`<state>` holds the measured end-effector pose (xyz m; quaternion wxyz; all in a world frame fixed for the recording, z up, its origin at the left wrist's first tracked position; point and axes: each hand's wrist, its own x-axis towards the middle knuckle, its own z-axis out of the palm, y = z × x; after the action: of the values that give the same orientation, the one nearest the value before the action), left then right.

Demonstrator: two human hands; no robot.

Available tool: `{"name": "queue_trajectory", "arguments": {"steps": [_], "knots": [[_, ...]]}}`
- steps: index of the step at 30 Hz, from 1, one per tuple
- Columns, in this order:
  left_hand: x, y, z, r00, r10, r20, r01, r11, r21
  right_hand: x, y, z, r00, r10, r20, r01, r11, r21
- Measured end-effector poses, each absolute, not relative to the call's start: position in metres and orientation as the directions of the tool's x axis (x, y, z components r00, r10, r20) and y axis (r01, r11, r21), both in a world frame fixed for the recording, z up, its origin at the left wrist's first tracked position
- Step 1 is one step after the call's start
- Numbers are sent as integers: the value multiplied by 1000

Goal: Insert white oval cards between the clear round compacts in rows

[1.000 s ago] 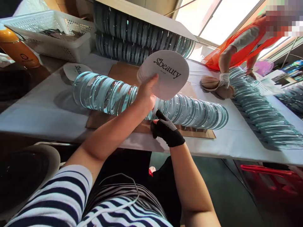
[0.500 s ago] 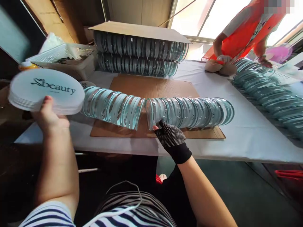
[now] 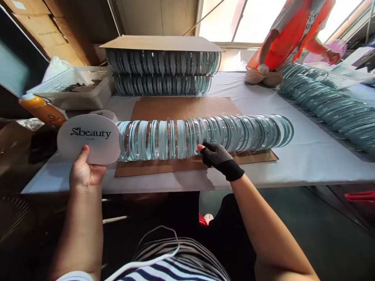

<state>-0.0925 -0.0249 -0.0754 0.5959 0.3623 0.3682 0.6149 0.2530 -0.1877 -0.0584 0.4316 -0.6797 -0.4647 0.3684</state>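
Observation:
My left hand [image 3: 83,171] holds a stack of round white cards [image 3: 88,137] printed "beauty", at the left end of a long row of clear glass discs [image 3: 205,134] standing on edge. The row lies on a brown cardboard sheet [image 3: 181,107] on the white table [image 3: 307,164]. My right hand [image 3: 218,158], in a black dotted glove, presses its fingers against the near side of the row around its middle.
Behind the cardboard sheet two more rows of discs [image 3: 162,72] are stacked under a cardboard lid. A white basket [image 3: 79,88] and an orange bottle [image 3: 41,109] sit at the left. A person in orange [image 3: 293,27] works at the far right beside another disc row [image 3: 331,105].
My left hand brought the card stack from far left in toward the row's left end. The bent row of discs has been straightened. My right hand stays on the row.

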Motion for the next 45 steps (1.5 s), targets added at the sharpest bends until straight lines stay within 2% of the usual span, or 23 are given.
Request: {"name": "queue_trajectory", "arguments": {"steps": [3,5,6,7,9,11,13,15,18,20,23,29,33,39,42,43,45], "knots": [[-87,-28,-75,-68,998,-12,-484,-22,875,255,-186,-56,324,946,6,642,-216,-736],[-84,-34,-71,-180,983,48,-496,-133,858,252,-187,-55,352,934,58,719,-230,-656],[-82,-38,-67,-245,962,117,-492,-228,840,249,-189,-56,367,929,45,687,-239,-686],[-80,-42,-61,-292,935,203,-484,-327,812,247,-191,-56,368,930,-8,597,-243,-765],[-71,-49,-45,-271,891,364,-500,-453,738,241,-195,-58,295,942,-161,234,-234,-944],[-52,-49,-23,-123,882,454,-589,-433,682,236,-198,-58,210,948,-238,-177,-202,-963],[-16,-41,0,47,882,468,-694,-308,650,231,-198,-55,194,945,-264,-448,-154,-881],[33,-29,18,195,900,391,-764,-111,636,228,-195,-49,204,931,-302,-584,-132,-801],[115,-16,30,464,881,94,-724,316,613,225,-190,-43,230,919,-322,-617,-118,-778],[157,-15,29,562,822,-97,-641,506,577,226,-186,-41,236,919,-316,-582,-126,-803],[187,-20,19,546,803,-239,-608,576,545,233,-177,-38,219,915,-339,-526,-182,-831],[178,-24,10,556,791,-254,-605,595,529,253,-141,-27,165,909,-382,-407,-290,-866],[180,-19,6,542,811,-221,-644,569,512,268,-135,-30,164,932,-325,-146,-303,-942],[192,-23,-8,407,910,-80,-749,382,541,266,-157,-48,248,939,-237,194,-288,-938],[201,-29,-13,293,954,-57,-780,273,563,262,-158,-46,321,936,-141,480,-290,-828],[204,-31,-13,251,967,-49,-789,233,568,261,-158,-43,325,941,-98,606,-287,-742],[205,-35,-13,192,981,-28,-798,173,577,259,-160,-35,308,951,-30,826,-283,-488]]}}
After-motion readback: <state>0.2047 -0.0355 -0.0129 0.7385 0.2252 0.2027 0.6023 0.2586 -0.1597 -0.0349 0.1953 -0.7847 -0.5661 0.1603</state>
